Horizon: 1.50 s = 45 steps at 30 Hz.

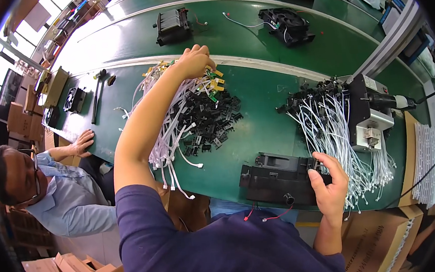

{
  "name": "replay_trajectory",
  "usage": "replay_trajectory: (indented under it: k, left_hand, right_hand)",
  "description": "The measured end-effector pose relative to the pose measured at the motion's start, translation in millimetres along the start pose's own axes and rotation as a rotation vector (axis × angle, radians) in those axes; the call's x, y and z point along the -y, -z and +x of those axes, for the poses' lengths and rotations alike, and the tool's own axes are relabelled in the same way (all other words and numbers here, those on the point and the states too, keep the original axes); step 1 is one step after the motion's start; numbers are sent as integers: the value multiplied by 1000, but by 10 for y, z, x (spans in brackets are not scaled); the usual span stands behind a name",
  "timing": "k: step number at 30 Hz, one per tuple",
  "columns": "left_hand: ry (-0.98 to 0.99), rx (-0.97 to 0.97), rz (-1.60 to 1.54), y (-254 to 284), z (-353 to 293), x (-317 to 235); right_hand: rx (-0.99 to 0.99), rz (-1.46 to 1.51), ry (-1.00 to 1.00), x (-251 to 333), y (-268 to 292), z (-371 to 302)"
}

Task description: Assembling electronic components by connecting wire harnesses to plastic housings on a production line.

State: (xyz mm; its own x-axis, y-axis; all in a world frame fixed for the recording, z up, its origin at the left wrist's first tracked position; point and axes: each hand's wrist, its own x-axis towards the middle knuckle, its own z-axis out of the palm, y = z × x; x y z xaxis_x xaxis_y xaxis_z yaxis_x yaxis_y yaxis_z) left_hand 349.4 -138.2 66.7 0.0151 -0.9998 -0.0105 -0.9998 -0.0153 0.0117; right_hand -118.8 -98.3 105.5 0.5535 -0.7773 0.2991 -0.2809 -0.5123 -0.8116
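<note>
While R hand [328, 183] grips housing [277, 178].

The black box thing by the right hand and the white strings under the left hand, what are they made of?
The black box that the right hand holds looks like moulded plastic: matt, dark, with sharp ribs and edges. The white strings under the left hand seem to be thin wires in smooth white plastic coating, bending loosely, with small plug ends. What is inside cannot be seen.

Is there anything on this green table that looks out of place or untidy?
Nothing looks damaged or spilled. The white cables and small black parts lie in loose heaps under the left hand; the right hand holds the black housing.
</note>
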Motion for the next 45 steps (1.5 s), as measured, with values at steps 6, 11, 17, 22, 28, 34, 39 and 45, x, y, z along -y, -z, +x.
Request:
replay_trajectory:
  k: [6, 11, 17, 22, 28, 34, 39, 45]
  left_hand:
    - [-23, 17, 64, -26, -67, 76]
    - [-52, -238, -94, 257, -212, 214]
    - [-43, -559, -121, 1096, -904, 219]
    - [27, -758, -86, 1670, -1728, 207]
    - [346, -1149, -418, 2153, -2628, 173]
    - [-627, -725, -397, 2152, -2357, -1055]
    - [-415, -486, -695, 1188, -1422, -2495]
    - [-469, -555, -504, 533, -1239, -2798]
  right_hand:
    - [1, 5, -15, 6, -1, 11]
    - [14, 12, -31, 4, 3, -5]
    - [11, 13, -37, -18, -22, -20]
    - [-7, 40, -68, -56, -28, -37]
    - [8, 44, -60, -24, 51, -34]
    - [71, 133, 24, -15, 2, 87]
    - [9, 104, 13, -101, 28, 41]
    - [39, 82, 5, -49, 45, 43]
